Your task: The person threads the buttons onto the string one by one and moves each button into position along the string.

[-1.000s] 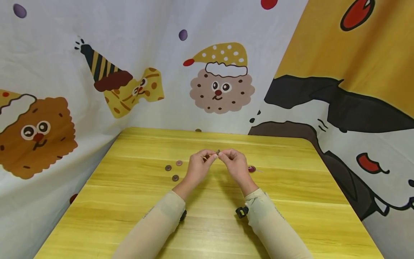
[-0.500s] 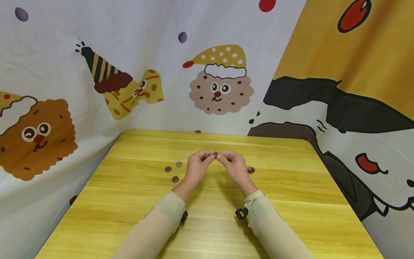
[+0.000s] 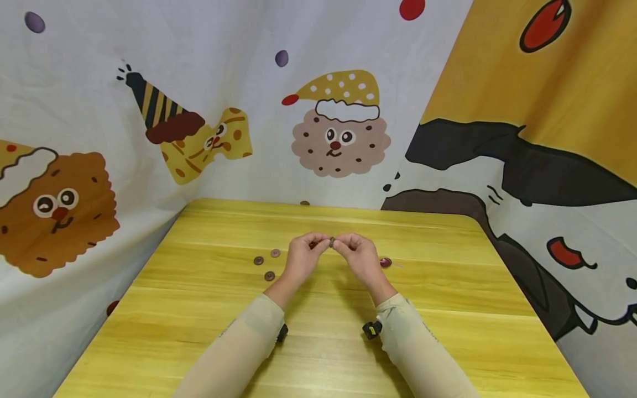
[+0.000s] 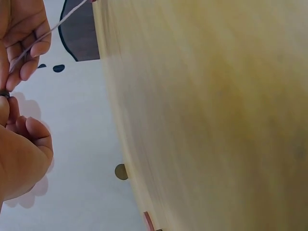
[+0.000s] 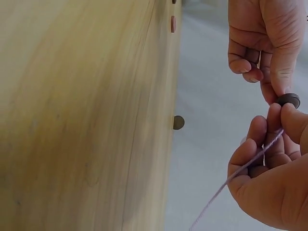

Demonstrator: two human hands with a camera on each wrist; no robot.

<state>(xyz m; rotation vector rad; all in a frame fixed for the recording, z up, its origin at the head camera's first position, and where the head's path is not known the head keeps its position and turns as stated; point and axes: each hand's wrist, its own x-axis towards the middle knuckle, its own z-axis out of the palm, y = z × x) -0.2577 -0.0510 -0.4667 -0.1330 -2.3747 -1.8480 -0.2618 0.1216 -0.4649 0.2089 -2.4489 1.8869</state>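
Over the far half of the tabletop point(image 3: 323, 342), you hold a dark brown button point(image 5: 288, 100) up between your two hands. Your left hand point(image 3: 304, 257) pinches it, thumb and forefinger nearly together. Your right hand point(image 3: 360, 257) has thumb and forefinger closed on pale purple thread point(image 5: 228, 182), right against the button; you cannot tell whether the thread passes through it. The strand crosses your right palm and trails off. Left of your left hand lie a pinkish button point(image 3: 275, 253), a far brown button point(image 3: 258, 260) and a near brown button point(image 3: 269, 276). Just beyond your right wrist, a dark red round piece point(image 3: 386, 262) rests.
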